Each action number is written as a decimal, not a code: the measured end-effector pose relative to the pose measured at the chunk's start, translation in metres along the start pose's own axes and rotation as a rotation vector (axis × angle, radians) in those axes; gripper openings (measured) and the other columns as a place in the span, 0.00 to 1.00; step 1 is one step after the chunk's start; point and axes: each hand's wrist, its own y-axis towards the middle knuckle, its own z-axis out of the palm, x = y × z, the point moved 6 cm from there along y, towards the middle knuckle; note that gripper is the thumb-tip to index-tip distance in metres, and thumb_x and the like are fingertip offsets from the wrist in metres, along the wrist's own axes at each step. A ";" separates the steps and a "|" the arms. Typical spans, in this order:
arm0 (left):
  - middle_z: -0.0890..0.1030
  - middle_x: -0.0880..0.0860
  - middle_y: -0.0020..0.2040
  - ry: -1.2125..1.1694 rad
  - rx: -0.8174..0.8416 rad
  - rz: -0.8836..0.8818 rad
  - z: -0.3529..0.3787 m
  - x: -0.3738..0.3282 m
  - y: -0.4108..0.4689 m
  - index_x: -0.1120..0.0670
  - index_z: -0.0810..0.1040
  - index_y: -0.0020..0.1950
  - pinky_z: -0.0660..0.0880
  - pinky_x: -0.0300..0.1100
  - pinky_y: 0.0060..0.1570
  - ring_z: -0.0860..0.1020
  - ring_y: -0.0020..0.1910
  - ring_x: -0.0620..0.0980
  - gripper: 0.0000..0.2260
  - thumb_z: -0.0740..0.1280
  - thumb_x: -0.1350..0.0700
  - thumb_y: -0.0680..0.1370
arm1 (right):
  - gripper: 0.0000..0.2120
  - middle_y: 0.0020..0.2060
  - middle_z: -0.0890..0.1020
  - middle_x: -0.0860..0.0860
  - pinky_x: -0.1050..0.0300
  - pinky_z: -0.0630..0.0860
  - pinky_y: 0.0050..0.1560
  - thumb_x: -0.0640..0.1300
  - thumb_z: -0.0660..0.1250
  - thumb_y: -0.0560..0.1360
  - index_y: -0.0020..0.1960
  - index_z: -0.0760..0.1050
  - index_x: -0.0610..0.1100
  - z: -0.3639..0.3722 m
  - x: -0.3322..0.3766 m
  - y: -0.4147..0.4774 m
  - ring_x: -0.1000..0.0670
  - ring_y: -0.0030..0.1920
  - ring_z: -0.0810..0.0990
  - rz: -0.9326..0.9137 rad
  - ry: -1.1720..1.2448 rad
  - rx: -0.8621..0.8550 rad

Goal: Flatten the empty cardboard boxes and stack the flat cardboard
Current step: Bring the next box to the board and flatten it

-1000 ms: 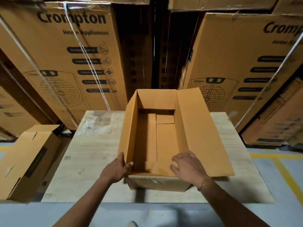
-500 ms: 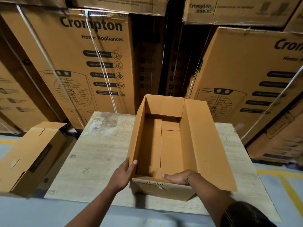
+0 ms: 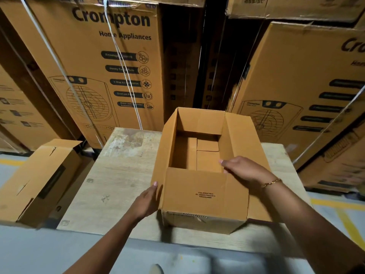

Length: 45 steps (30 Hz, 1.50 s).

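An empty brown cardboard box (image 3: 185,153) stands open on a pale wooden table (image 3: 122,175). Its near short flap (image 3: 197,188), printed with small black text, lies folded inward over the opening. The long right flap (image 3: 243,133) leans outward and the far short flap stands upright. My left hand (image 3: 146,202) presses flat against the outside of the left wall near the front corner, fingers extended. My right hand (image 3: 245,171) rests on the far right corner of the near flap, with its fingers curled over the flap's edge.
A second brown box (image 3: 39,180) with a loose top flap sits on the floor to the left of the table. Tall strapped appliance cartons (image 3: 110,66) (image 3: 296,86) form a wall behind. Yellow lines (image 3: 343,220) mark the grey floor on the right.
The near short flap has come from hanging outside the front to lying folded inward over the opening. My right hand moved with it, from inside the front edge to on top.
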 end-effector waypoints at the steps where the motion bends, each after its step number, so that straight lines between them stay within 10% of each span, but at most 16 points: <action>1: 0.77 0.52 0.66 0.006 -0.008 0.016 -0.002 0.000 0.003 0.48 0.72 0.70 0.75 0.40 0.48 0.78 0.58 0.52 0.23 0.53 0.37 0.83 | 0.25 0.38 0.83 0.50 0.53 0.73 0.47 0.65 0.62 0.79 0.43 0.83 0.45 -0.007 0.000 -0.010 0.48 0.44 0.81 -0.013 0.063 0.048; 5: 0.71 0.56 0.75 0.087 0.011 0.067 -0.008 0.003 0.012 0.51 0.65 0.79 0.77 0.52 0.64 0.74 0.69 0.57 0.52 0.66 0.21 0.64 | 0.28 0.49 0.85 0.51 0.46 0.76 0.62 0.72 0.71 0.65 0.49 0.83 0.50 0.016 -0.005 -0.053 0.49 0.53 0.83 -0.073 0.107 0.463; 8: 0.57 0.51 0.82 0.328 -0.032 0.154 -0.004 -0.002 0.018 0.44 0.54 0.82 0.62 0.63 0.75 0.58 0.79 0.58 0.53 0.62 0.19 0.64 | 0.41 0.66 0.76 0.56 0.56 0.71 0.66 0.74 0.73 0.62 0.69 0.73 0.55 0.055 -0.023 -0.074 0.54 0.65 0.75 -0.035 -0.139 0.623; 12: 0.51 0.50 0.83 0.537 -0.030 0.262 0.013 -0.012 0.015 0.46 0.46 0.83 0.61 0.61 0.76 0.55 0.80 0.59 0.53 0.61 0.21 0.67 | 0.35 0.66 0.75 0.54 0.41 0.61 0.64 0.70 0.67 0.68 0.70 0.69 0.56 0.107 -0.053 -0.075 0.49 0.67 0.69 0.030 -0.603 0.327; 20: 0.60 0.54 0.80 0.631 -0.121 0.287 0.014 -0.006 0.023 0.47 0.47 0.83 0.70 0.57 0.70 0.66 0.74 0.59 0.40 0.65 0.38 0.78 | 0.14 0.31 0.82 0.58 0.41 0.68 0.50 0.65 0.70 0.63 0.36 0.81 0.55 0.139 -0.073 -0.067 0.52 0.37 0.82 -0.087 -0.605 -0.278; 23: 0.57 0.54 0.82 0.699 -0.199 0.263 0.009 -0.014 0.033 0.48 0.49 0.83 0.67 0.58 0.72 0.61 0.77 0.59 0.40 0.64 0.36 0.78 | 0.27 0.31 0.81 0.58 0.36 0.66 0.53 0.78 0.60 0.65 0.34 0.81 0.55 0.139 -0.070 -0.062 0.52 0.39 0.81 -0.082 -0.630 -0.262; 27: 0.52 0.53 0.83 0.734 -0.205 0.226 0.007 -0.033 0.057 0.50 0.47 0.83 0.61 0.61 0.74 0.56 0.80 0.57 0.40 0.63 0.37 0.79 | 0.49 0.52 0.83 0.55 0.30 0.45 0.71 0.86 0.42 0.63 0.56 0.81 0.52 0.133 -0.055 -0.049 0.50 0.62 0.74 0.008 -0.664 -0.061; 31: 0.50 0.54 0.83 0.757 -0.204 0.233 0.010 -0.058 0.091 0.51 0.45 0.83 0.60 0.60 0.75 0.54 0.80 0.58 0.41 0.63 0.37 0.80 | 0.41 0.63 0.78 0.56 0.31 0.39 0.70 0.79 0.56 0.65 0.67 0.74 0.54 0.132 -0.036 -0.034 0.49 0.68 0.69 0.001 -0.652 0.151; 37: 0.49 0.55 0.83 0.763 -0.222 0.247 0.006 -0.104 0.152 0.52 0.45 0.83 0.60 0.60 0.75 0.53 0.81 0.59 0.41 0.64 0.38 0.79 | 0.47 0.67 0.76 0.59 0.47 0.57 0.70 0.86 0.50 0.62 0.69 0.71 0.58 0.129 -0.011 0.023 0.53 0.68 0.72 0.005 -0.229 0.364; 45: 0.50 0.55 0.83 0.684 -0.236 0.235 0.000 -0.137 0.216 0.52 0.43 0.83 0.66 0.62 0.72 0.55 0.80 0.59 0.41 0.66 0.45 0.80 | 0.14 0.61 0.81 0.52 0.53 0.75 0.56 0.56 0.62 0.82 0.65 0.75 0.52 0.064 -0.016 0.181 0.52 0.58 0.81 0.263 0.673 0.069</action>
